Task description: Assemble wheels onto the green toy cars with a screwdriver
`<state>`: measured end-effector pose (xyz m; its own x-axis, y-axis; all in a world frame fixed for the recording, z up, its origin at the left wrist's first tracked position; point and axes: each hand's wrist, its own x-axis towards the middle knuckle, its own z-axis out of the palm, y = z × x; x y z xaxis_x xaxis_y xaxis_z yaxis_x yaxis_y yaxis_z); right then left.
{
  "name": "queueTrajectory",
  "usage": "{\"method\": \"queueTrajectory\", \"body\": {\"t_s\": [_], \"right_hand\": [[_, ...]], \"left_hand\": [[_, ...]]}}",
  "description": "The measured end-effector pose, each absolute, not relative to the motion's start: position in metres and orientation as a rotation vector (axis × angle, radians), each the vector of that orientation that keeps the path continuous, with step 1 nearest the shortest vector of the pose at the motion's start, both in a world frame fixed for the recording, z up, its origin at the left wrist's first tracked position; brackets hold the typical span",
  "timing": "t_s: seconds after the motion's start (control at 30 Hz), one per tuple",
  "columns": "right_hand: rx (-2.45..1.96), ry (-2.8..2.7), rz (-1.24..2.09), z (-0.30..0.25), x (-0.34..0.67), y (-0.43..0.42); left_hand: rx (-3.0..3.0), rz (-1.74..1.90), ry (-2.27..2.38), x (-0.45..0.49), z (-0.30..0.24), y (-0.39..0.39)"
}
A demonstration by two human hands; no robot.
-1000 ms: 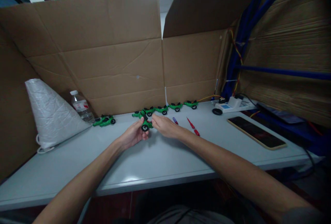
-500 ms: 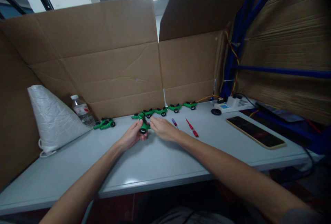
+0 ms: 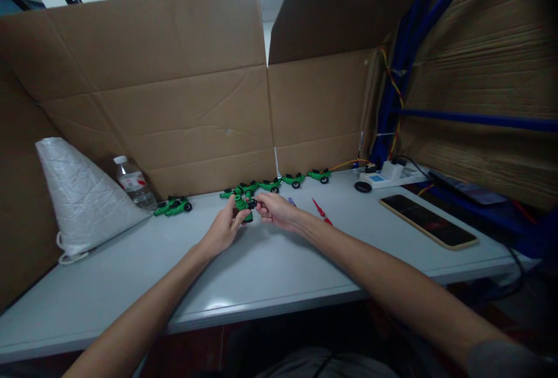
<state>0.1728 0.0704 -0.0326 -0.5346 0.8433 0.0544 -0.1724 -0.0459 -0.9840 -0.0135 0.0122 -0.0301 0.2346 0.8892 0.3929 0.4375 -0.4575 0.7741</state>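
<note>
My left hand (image 3: 223,228) is closed around a green toy car (image 3: 242,202) with black parts, held above the table. My right hand (image 3: 275,211) pinches a small black part (image 3: 252,204) at the car's right end; whether that part is attached cannot be made out. Behind my hands, several similar green toy cars (image 3: 293,180) stand in a row along the cardboard. A screwdriver with a purple handle (image 3: 292,201) lies partly hidden behind my right hand. Beside it is a red screwdriver (image 3: 320,209), its lower end close to my right forearm.
More green toy cars (image 3: 175,206) lie at the left, by a plastic bottle (image 3: 134,183) and a white bag (image 3: 87,203). On the right are a phone (image 3: 429,221), a black round object (image 3: 363,186) and a power strip (image 3: 399,177). Cardboard walls (image 3: 196,116) enclose the table.
The toy car has been turned in my left hand, so its large wheel no longer faces me. My right fingers have shifted onto the black part, and the view has tilted slightly.
</note>
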Motion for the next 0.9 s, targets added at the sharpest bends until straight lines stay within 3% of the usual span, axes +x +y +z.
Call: {"method": "queueTrajectory", "body": {"t_s": [0.1,0.2,0.27,0.4,0.63,0.9], "right_hand": [[-0.861,-1.62,1.435,-0.023,0.19,0.075],[-1.182,-2.046,0.41,-0.012,0.222,0.088],[-1.217,-2.25,0.188,-0.007,0.244,0.097],[-1.164,-2.544,0.293,-0.006,0.265,0.107],[-1.029,-2.688,0.794,-0.021,0.253,0.1],[-1.058,-2.737,0.546,-0.026,0.247,0.1]], "left_hand": [[1.804,1.228,1.081,-0.009,-0.03,0.014],[1.477,1.254,0.936,-0.006,-0.026,0.015],[1.289,1.208,0.879,-0.006,-0.023,0.015],[1.139,1.098,0.852,-0.01,-0.022,0.016],[1.587,0.937,1.176,-0.015,-0.029,0.018],[1.726,0.887,1.204,-0.015,-0.027,0.016]]}}
